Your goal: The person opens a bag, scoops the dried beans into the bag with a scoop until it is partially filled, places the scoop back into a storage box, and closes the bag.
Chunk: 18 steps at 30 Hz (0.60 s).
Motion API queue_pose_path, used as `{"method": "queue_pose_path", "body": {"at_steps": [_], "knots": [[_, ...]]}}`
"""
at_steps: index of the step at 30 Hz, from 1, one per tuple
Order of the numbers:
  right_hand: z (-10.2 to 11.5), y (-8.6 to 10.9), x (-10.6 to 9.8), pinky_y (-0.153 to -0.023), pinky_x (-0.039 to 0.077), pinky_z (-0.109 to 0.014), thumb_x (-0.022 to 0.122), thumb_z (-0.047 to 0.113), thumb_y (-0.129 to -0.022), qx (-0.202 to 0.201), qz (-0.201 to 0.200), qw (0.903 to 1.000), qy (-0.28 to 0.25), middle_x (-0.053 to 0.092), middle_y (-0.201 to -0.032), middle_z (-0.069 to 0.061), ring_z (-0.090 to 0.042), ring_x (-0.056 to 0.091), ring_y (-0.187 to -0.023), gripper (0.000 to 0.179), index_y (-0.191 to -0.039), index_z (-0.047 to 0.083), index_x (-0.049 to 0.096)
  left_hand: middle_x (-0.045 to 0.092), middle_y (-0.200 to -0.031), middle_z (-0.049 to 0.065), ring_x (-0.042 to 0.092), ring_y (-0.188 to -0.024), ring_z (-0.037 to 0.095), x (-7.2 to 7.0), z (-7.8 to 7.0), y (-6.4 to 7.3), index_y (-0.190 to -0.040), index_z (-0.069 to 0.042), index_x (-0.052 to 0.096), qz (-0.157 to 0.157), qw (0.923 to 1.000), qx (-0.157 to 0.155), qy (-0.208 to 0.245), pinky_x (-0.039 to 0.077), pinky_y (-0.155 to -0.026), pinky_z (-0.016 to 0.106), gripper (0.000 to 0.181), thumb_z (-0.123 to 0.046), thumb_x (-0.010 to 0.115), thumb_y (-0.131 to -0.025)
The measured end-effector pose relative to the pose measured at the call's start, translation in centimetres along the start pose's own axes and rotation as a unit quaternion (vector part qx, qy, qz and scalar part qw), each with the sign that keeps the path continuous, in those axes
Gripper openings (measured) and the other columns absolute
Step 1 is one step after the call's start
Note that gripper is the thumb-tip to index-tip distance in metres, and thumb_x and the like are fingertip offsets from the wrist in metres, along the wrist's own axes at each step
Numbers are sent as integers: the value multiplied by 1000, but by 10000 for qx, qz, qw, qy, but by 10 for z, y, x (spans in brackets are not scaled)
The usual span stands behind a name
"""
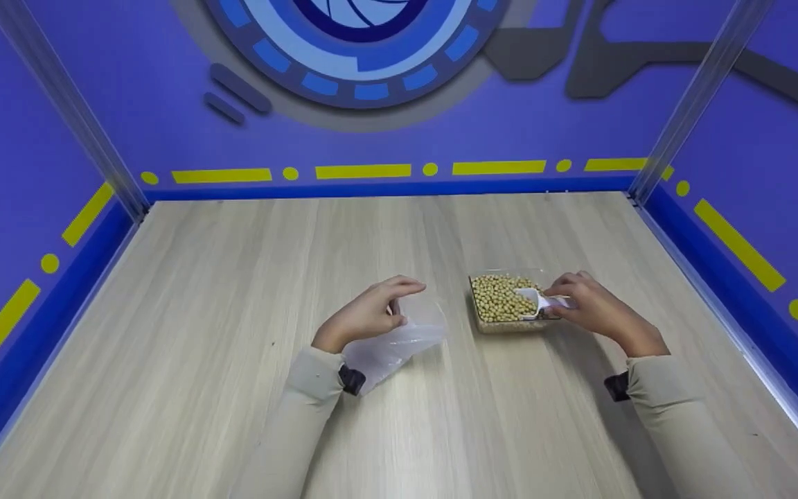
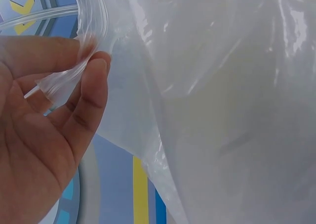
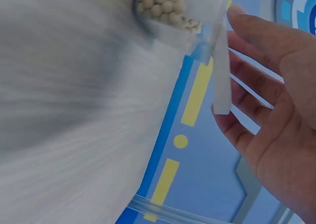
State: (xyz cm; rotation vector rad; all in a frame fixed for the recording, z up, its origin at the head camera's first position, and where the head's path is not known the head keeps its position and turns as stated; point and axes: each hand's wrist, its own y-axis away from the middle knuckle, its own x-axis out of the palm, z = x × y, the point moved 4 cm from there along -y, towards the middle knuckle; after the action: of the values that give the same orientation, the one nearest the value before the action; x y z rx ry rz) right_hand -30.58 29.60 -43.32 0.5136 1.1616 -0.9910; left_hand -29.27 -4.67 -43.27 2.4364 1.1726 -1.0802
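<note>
While right fingers (image 1: 571, 285) hold scoop (image 1: 542, 302), translucent bag (image 2: 212, 120), between left fingers (image 2: 94, 86)

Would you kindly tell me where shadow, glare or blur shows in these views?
Head: a soft shadow lies on the table beside the right sleeve; left wrist: bright glints streak the plastic bag; right wrist: the table looks blurred and streaky, with a broad dark shadow, while the beans look clearer.
</note>
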Motion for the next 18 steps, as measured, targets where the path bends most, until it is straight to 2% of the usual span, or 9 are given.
{"method": "queue_pose_path", "body": {"at_steps": [10, 18], "knots": [[-2, -6, 11, -75, 51, -44, 67, 6, -87, 62, 316, 9995, -5, 62, -98, -16, -31, 62, -90, 19, -102, -7, 69, 43, -146, 12, 58, -88, 21, -1, 0, 2, -144, -5, 44, 12, 10000, -56, 71, 50, -77, 31, 59, 8, 57, -87], [-3, -9, 14, -69, 49, -38, 64, 4, -89, 43, 610, 9981, -31, 60, -96, -14, -24, 58, -84, 16, -100, -6, 67, 44, -146, 11, 58, -89, 21, -1, 2, 3, -143, -5, 44, 3, 9999, -77, 67, 50, -78, 31, 59, 7, 58, -87]]}}
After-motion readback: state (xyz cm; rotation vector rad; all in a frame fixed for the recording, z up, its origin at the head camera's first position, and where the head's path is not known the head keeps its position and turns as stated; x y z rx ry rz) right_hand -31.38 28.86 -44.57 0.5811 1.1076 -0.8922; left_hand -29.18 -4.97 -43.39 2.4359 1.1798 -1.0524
